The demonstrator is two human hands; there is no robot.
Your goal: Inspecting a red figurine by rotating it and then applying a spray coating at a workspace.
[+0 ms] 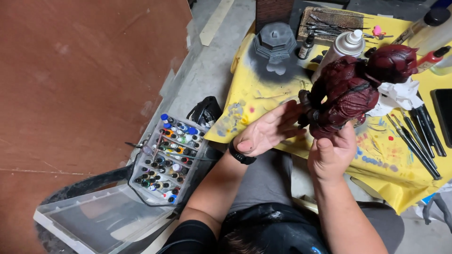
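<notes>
The right hand (331,155) grips the lower end of a dark red figure (351,89) from below, fingers curled around it so the base is hidden, while the left hand (268,129), palm up and fingers spread, touches the figure's near arm at its nine o'clock. The figure hangs over the paint-stained yellow cloth (391,164). Black brushes (419,134) lie at its four o'clock, and a white spray can (341,49), partly hidden, stands at eleven o'clock.

Dark red figure (351,89) in right hand (331,155), open left hand (268,129) against its arm, above yellow cloth (263,96)
</notes>
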